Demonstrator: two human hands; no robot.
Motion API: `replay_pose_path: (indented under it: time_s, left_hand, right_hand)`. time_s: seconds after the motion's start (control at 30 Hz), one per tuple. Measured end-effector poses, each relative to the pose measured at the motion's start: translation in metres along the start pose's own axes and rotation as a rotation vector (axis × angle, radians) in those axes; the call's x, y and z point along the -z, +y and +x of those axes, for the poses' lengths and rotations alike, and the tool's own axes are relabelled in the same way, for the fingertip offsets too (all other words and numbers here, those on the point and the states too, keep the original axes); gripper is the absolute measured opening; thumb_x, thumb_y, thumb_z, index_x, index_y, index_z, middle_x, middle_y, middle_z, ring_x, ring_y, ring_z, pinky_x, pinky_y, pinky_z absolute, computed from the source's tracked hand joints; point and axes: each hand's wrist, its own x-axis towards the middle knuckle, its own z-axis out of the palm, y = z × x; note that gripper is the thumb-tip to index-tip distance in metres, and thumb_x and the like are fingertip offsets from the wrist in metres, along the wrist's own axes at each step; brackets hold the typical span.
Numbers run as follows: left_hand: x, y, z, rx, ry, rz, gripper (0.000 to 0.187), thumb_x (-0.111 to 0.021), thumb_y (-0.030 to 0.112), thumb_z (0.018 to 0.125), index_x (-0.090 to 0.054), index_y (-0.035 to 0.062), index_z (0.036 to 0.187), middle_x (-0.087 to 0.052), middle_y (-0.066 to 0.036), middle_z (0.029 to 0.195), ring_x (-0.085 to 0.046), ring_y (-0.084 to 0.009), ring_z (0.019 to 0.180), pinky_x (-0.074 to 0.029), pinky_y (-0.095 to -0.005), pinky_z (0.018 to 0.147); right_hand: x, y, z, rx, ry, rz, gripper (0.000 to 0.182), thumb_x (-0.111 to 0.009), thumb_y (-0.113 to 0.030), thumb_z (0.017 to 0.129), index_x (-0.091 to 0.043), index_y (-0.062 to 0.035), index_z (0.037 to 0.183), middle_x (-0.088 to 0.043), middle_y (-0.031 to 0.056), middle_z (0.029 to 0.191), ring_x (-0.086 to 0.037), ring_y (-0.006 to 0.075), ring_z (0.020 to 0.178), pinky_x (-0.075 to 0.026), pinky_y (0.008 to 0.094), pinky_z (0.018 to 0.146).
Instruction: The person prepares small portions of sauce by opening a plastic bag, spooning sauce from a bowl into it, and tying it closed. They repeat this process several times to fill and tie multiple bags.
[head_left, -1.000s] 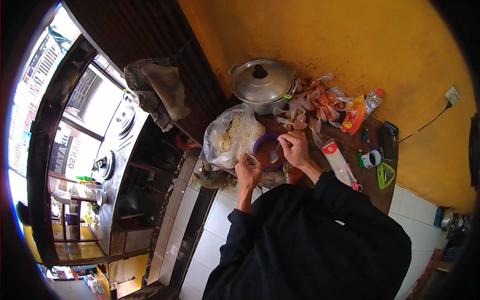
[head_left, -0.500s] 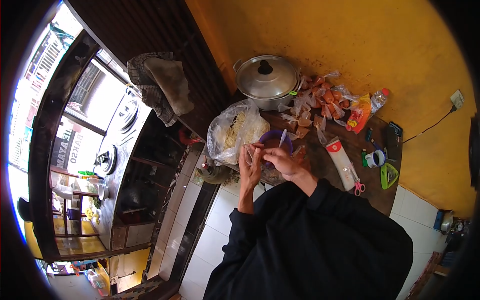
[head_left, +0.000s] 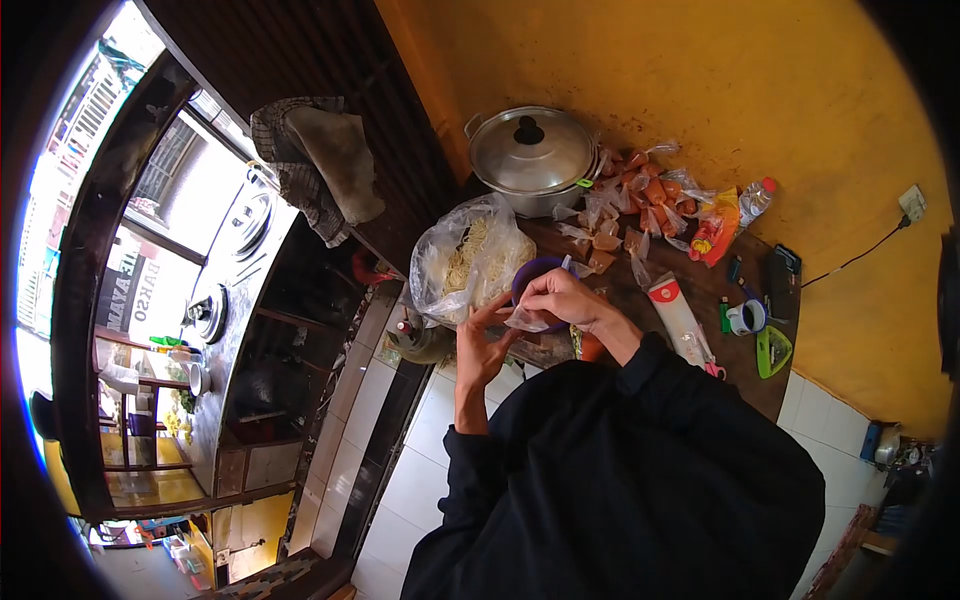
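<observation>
Over the near edge of the table, a small clear plastic bag [head_left: 527, 320] hangs between my hands. My right hand [head_left: 568, 302] pinches it from above with thumb and fingertips. My left hand [head_left: 482, 348] curves round the bag's left side, thumb below and fingers above. Partly hidden behind my right hand is a purple bowl [head_left: 528, 272] with a spoon handle [head_left: 567, 262] sticking up; its contents are mostly covered. Left of the bowl, a large clear bag of noodles [head_left: 470, 262] lies open.
A lidded pot [head_left: 532, 160] stands against the wall. Beside it are tied bags of orange-red sauce [head_left: 650, 195] and a plastic bottle [head_left: 757, 200]. Rightward lie a white-and-red packet [head_left: 678, 318], pink-handled scissors [head_left: 714, 370], a tape roll [head_left: 748, 318] and a green-framed object [head_left: 774, 352].
My hands have moved apart a little. My right hand has risen to pinch the small bag, which shows more now, and my left hand's fingers have spread.
</observation>
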Motion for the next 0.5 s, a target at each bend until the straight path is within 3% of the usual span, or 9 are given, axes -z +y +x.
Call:
replay_pose_path:
  time_s: [0.07, 0.17, 0.4, 0.5]
  left_hand:
    - [-0.003, 0.004, 0.000, -0.097, 0.070, 0.237, 0.047, -0.067, 0.003, 0.063, -0.056, 0.0065, 0.109, -0.065, -0.005, 0.076, -0.061, -0.0171, 0.082, -0.021, -0.0457, 0.100]
    - [-0.004, 0.011, 0.001, -0.078, 0.073, 0.262, 0.044, -0.065, 0.003, 0.066, -0.056, 0.0072, 0.108, -0.064, -0.004, 0.071, -0.061, -0.0176, 0.080, -0.014, -0.0515, 0.101]
    - [-0.007, 0.005, -0.002, -0.131, 0.078, 0.237, 0.043, -0.064, 0.004, 0.066, -0.056, 0.0075, 0.108, -0.062, -0.003, 0.071, -0.060, -0.0201, 0.080, -0.015, -0.0505, 0.101]
    - [-0.009, 0.002, 0.000, -0.185, 0.165, 0.354, 0.035, -0.065, 0.005, 0.064, -0.060, 0.0071, 0.099, -0.058, -0.002, 0.071, -0.056, -0.0220, 0.082, -0.017, -0.0510, 0.100]
  right_hand:
    - [-0.002, 0.000, 0.002, 0.074, 0.032, -0.062, 0.010, -0.052, -0.006, 0.078, -0.059, -0.0004, 0.073, -0.057, 0.0007, 0.066, -0.049, 0.0043, 0.061, -0.037, 0.0181, 0.056]
    - [-0.003, 0.008, 0.010, 0.154, 0.059, -0.059, 0.008, -0.052, -0.005, 0.077, -0.057, -0.0014, 0.073, -0.054, -0.0016, 0.067, -0.047, 0.0030, 0.061, -0.036, 0.0178, 0.054]
    - [-0.001, -0.012, 0.007, 0.172, 0.079, 0.004, 0.010, -0.053, -0.007, 0.076, -0.057, -0.0013, 0.069, -0.052, -0.0023, 0.064, -0.044, 0.0030, 0.059, -0.035, 0.0190, 0.053]
    - [-0.005, -0.013, 0.006, 0.151, 0.022, -0.026, 0.010, -0.053, -0.006, 0.076, -0.057, -0.0008, 0.069, -0.052, -0.0022, 0.063, -0.044, 0.0032, 0.059, -0.036, 0.0193, 0.053]
